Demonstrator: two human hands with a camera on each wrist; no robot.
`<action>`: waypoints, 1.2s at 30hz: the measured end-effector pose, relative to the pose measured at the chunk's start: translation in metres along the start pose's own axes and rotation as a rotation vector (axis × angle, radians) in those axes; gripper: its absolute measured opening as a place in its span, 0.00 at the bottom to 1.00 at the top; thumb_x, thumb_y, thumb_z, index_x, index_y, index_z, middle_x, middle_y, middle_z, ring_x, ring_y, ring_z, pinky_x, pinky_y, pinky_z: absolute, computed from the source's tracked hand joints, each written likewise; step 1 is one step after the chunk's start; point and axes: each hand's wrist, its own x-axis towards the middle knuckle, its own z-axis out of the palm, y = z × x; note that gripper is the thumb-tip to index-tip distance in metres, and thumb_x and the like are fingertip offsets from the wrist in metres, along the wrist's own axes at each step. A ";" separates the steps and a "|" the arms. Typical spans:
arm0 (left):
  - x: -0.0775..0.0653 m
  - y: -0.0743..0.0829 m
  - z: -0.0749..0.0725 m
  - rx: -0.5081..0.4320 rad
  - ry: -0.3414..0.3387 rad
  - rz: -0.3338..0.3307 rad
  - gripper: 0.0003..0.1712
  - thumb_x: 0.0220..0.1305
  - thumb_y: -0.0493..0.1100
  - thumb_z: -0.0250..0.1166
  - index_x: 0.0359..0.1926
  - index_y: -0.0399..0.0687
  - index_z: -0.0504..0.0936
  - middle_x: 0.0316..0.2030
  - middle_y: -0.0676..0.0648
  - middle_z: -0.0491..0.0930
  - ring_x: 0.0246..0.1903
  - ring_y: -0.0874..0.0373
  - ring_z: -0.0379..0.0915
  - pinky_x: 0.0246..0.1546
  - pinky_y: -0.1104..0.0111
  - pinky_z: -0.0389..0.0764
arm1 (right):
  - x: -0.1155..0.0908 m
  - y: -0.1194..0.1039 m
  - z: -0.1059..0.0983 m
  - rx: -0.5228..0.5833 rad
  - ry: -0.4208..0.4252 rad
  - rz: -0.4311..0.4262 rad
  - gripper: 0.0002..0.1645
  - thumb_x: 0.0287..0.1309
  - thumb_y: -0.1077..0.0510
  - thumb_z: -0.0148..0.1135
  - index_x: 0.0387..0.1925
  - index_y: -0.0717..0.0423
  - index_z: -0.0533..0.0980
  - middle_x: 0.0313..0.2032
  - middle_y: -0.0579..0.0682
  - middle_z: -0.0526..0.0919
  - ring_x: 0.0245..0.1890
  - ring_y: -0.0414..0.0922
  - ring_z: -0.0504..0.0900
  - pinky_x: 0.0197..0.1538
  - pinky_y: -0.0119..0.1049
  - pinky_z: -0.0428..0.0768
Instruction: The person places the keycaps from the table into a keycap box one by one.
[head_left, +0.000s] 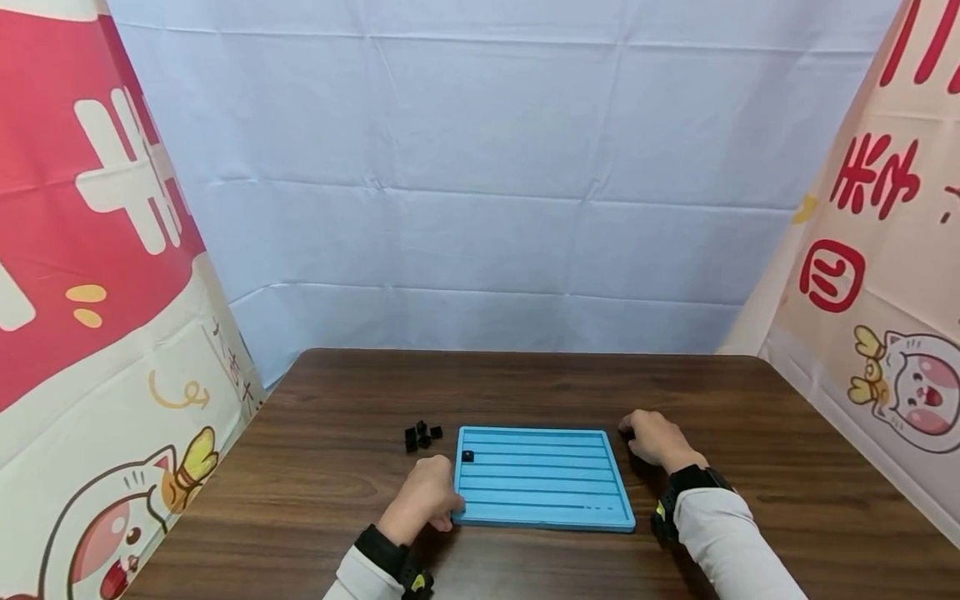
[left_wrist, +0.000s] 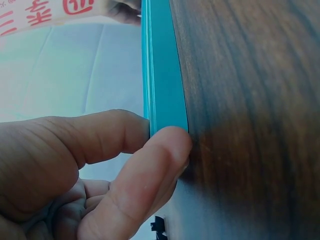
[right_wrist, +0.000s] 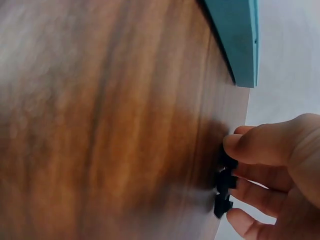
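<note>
A light blue board (head_left: 543,482) with long parallel grooves lies flat on the table, one small black piece (head_left: 468,456) sitting in its upper left part. My left hand (head_left: 426,493) pinches the board's near left edge between thumb and index finger, as the left wrist view shows along the board's side wall (left_wrist: 167,70). Beyond the board's right side, my right hand (head_left: 657,440) reaches down to the table. In the right wrist view its thumb and curled fingers hold a small black piece (right_wrist: 229,159), and other black pieces (right_wrist: 223,204) sit right beside it under the fingers.
Several loose black pieces (head_left: 422,437) lie in a cluster left of the board's far corner. The brown wood table (head_left: 345,392) ends at a pale blue cloth backdrop (head_left: 487,208). Printed cloths hang on the left (head_left: 60,350) and right (head_left: 862,400).
</note>
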 end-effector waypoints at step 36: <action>-0.003 0.001 -0.002 0.005 -0.021 0.003 0.12 0.49 0.27 0.65 0.14 0.37 0.74 0.07 0.45 0.73 0.07 0.57 0.72 0.12 0.67 0.75 | 0.000 -0.001 -0.003 -0.028 0.037 -0.011 0.12 0.53 0.72 0.57 0.40 0.66 0.80 0.37 0.60 0.81 0.38 0.61 0.77 0.40 0.63 0.66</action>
